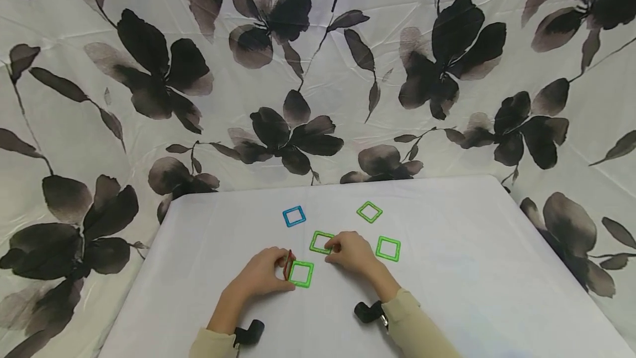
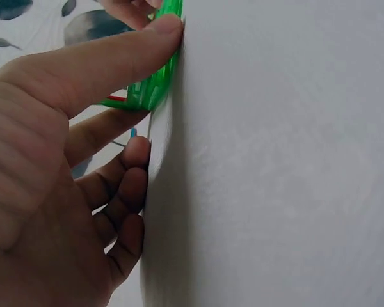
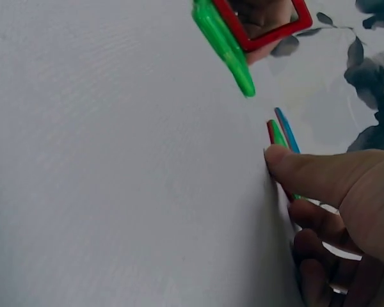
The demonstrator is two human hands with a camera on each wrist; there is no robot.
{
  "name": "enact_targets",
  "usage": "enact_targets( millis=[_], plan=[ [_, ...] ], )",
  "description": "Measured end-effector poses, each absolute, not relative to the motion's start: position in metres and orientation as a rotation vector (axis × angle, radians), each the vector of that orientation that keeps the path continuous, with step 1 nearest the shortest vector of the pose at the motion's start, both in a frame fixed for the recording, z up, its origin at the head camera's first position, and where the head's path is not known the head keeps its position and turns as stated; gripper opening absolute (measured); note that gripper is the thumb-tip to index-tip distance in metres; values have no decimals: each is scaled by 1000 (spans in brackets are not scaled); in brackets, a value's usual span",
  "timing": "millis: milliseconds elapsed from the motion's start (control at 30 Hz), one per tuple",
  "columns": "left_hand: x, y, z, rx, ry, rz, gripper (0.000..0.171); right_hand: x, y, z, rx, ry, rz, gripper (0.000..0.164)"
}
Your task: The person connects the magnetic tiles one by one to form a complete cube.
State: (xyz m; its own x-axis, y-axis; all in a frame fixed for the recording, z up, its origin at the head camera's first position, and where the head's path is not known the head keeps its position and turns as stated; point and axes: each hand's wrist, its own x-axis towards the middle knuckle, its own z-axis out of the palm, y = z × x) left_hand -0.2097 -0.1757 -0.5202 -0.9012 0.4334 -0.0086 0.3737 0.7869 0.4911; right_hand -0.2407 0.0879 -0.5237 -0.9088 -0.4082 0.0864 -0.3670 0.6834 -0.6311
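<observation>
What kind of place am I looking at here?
Likely an indoor tabletop set up for small handwork, though the wider room is hidden. A white-covered table spans the foreground, a pale floral-printed backdrop rises behind it, and coloured square frames sit on top.

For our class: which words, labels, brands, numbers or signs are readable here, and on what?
None readable.
The green square plastic frames, red square plastic frame and blue square plastic frame show no legible lettering.
The white floral fabric backdrop bears no text.
The black wrist-worn devices are too small to judge.
</observation>
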Motion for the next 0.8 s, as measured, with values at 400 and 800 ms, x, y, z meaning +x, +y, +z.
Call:
enact_targets(
  millis=[400,800],
  plan=[
    [-206,-181,-517,667,2814,798,49,-234,79,-523,-833,3084,-759,7],
    [-207,-184,-516,655,2798,802,43,-230,78,-513,-1081,3141,-1055,7]
  ],
)
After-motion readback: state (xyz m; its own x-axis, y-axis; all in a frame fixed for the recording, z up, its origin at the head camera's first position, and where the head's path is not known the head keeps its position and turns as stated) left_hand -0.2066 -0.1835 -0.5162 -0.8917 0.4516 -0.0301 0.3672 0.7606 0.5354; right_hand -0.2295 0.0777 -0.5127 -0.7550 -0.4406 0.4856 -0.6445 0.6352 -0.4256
